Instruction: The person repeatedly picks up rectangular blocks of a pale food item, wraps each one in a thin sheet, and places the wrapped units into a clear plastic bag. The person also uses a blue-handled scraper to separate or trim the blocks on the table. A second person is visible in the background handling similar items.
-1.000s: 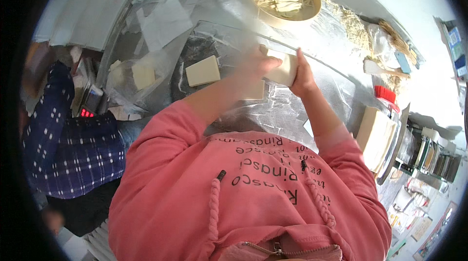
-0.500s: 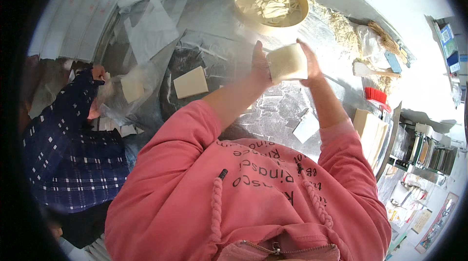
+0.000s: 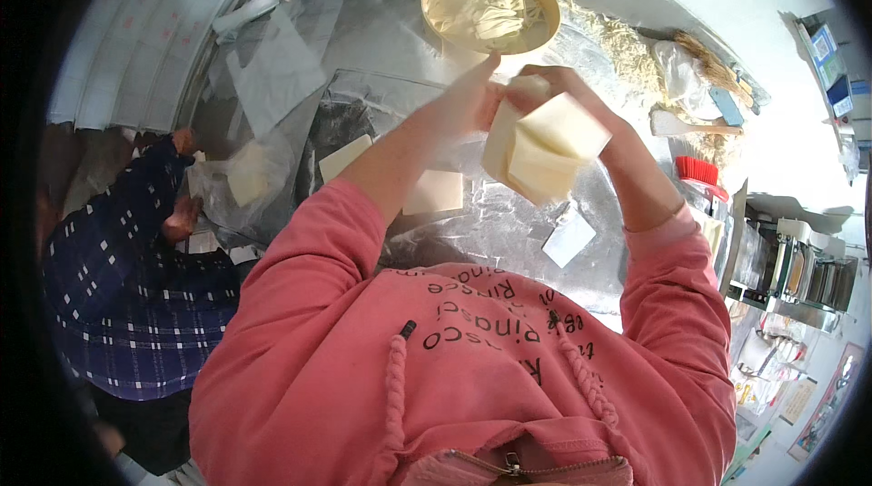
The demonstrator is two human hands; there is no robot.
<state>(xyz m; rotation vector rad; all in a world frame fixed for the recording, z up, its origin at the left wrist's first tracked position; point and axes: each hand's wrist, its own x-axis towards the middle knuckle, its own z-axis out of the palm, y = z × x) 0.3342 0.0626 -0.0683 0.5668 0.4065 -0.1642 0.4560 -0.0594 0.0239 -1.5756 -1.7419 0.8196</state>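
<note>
A stack of square, pale dough wrappers (image 3: 545, 154) hangs fanned and tilted over the floury table, slightly blurred. My right hand (image 3: 561, 86) grips its far end, fingers closed round it. Right beside it is my left hand (image 3: 472, 97), smeared by motion. Its thumb side points away from me, but whether the fingers touch the stack I cannot tell. Below my left forearm another wrapper stack (image 3: 436, 193) lies on the table (image 3: 509, 236). A further stack of wrappers (image 3: 343, 159) is partly hidden behind that forearm.
A round tub (image 3: 427, 18) of flat noodles stands at the back. At left, a person in a plaid sleeve (image 3: 150, 223) handles a plastic bag (image 3: 277, 168) with wrappers inside. A white card (image 3: 569, 236), a red brush (image 3: 698, 170) and a scraper (image 3: 668, 124) lie to the right.
The wrapper stack, earlier held upright between both hands, has tipped toward me and fanned out in my right hand. My left hand has shifted slightly left. The stack below my forearm shows more.
</note>
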